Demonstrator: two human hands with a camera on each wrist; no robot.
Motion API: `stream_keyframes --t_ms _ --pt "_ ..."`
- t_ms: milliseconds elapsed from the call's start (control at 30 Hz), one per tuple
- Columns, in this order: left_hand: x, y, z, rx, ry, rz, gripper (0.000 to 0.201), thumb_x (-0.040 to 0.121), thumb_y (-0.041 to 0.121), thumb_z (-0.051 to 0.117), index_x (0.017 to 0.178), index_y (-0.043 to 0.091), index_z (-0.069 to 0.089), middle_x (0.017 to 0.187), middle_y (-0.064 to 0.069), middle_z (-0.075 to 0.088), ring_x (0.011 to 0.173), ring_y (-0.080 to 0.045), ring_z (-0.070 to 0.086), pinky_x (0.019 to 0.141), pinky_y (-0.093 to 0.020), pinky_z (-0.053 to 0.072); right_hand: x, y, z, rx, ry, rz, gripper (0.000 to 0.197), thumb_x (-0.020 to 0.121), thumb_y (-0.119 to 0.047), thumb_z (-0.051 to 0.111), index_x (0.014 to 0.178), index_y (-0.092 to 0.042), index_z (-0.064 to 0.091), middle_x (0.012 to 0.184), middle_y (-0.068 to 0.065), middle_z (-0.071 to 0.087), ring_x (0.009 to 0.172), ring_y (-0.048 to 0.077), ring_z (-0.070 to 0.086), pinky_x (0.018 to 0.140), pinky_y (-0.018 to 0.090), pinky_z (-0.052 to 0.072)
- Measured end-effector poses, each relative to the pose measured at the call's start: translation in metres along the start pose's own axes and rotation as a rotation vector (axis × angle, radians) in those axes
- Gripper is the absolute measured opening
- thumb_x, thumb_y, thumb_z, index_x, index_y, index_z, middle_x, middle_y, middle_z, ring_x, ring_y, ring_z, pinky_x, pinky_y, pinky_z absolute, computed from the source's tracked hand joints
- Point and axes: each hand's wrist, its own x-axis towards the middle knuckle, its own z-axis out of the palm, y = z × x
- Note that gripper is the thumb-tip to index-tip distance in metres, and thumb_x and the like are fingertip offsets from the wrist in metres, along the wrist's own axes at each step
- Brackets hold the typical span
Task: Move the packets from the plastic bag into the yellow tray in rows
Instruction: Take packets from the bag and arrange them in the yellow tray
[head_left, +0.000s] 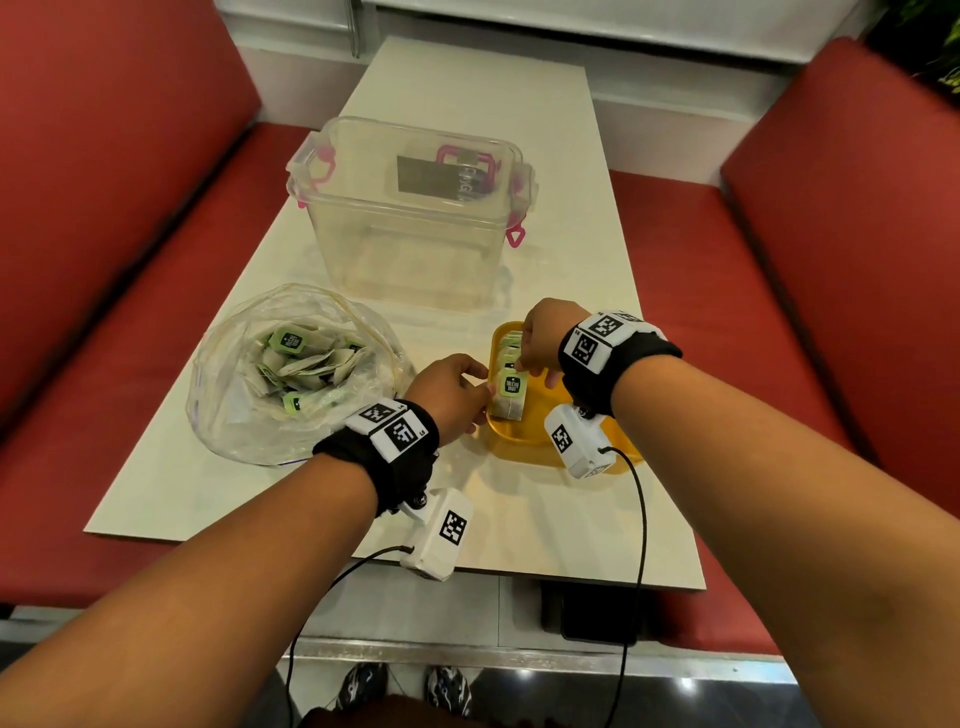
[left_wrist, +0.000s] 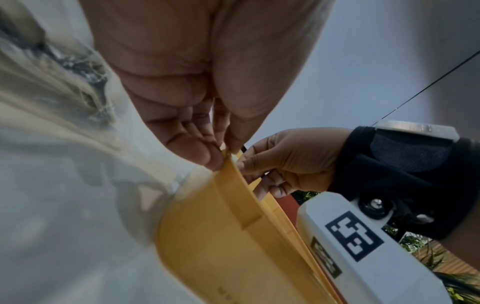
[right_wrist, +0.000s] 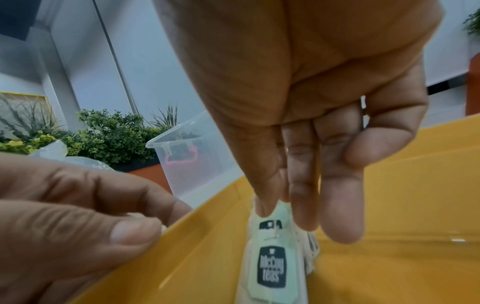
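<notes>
A clear plastic bag with several green-labelled tea packets lies open on the left of the table. The yellow tray stands to its right, near the front edge. A row of packets stands on edge along the tray's left side. My left hand pinches the tray's left rim between thumb and fingers. My right hand reaches down over the row, and its thumb and fingers pinch the top of the front packet. The right half of the tray is hidden under my right wrist.
A clear lidless storage box with pink latches stands behind the bag and tray. The white table runs away from me between two red sofas. Camera cables hang off the near table edge.
</notes>
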Motion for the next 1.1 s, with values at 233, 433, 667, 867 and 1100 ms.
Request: stream_keyframes --t_ms 233,433,667,867,1100 --pt "-0.021 0.025 -0.012 -0.056 -0.074 -0.096 0.043 0.096 0.032 0.056 0.127 0.005 0.045 0.103 -0.015 0.063 0.088 -0.028 0.068 0.079 -0.043 0.059 -0.028 -0.005 -0.017 0.018 0.050 -0.018 0.035 0.079 -0.045 0.073 0.086 -0.011 0.069 0.081 0.003 0.075 0.072 0.022 0.072 0.077 0.039 0.059" --pt "-0.055 0.051 -0.064 0.084 0.039 0.211 0.026 0.094 0.031 0.058 0.111 0.012 0.062 0.097 -0.003 0.066 0.086 -0.016 0.066 0.071 -0.031 0.057 -0.064 -0.039 -0.036 0.050 0.177 -0.166 0.028 0.086 -0.035 0.068 0.089 -0.006 0.068 0.084 0.005 0.074 0.073 0.022 0.072 0.077 0.037 0.059" --pt "-0.085 0.023 -0.150 0.633 0.519 0.374 0.014 0.087 0.040 0.064 0.090 0.028 0.072 0.105 0.001 0.051 0.100 -0.019 0.041 0.083 -0.031 0.031 -0.094 -0.112 -0.039 0.108 0.296 -0.430 0.019 0.086 -0.031 0.067 0.081 -0.013 0.064 0.086 0.004 0.072 0.079 0.023 0.068 0.076 0.036 0.056" --pt "-0.092 -0.021 -0.180 0.801 0.419 -0.027 0.020 0.079 0.056 0.067 0.088 0.040 0.072 0.153 0.006 0.030 0.141 -0.027 0.020 0.107 -0.047 0.021 -0.110 -0.166 -0.007 0.148 0.275 -0.727 0.012 0.088 -0.023 0.064 0.087 -0.013 0.070 0.083 0.000 0.069 0.077 0.018 0.063 0.072 0.029 0.048" --pt "-0.081 -0.053 -0.178 0.588 0.356 0.023 0.045 0.085 0.023 0.067 0.128 0.024 0.057 0.115 -0.003 0.054 0.098 -0.024 0.058 0.087 -0.039 0.048 -0.088 -0.178 0.039 0.083 0.165 -0.549 0.024 0.094 -0.017 0.050 0.114 -0.012 0.062 0.108 0.011 0.066 0.103 0.029 0.058 0.077 0.028 0.041"
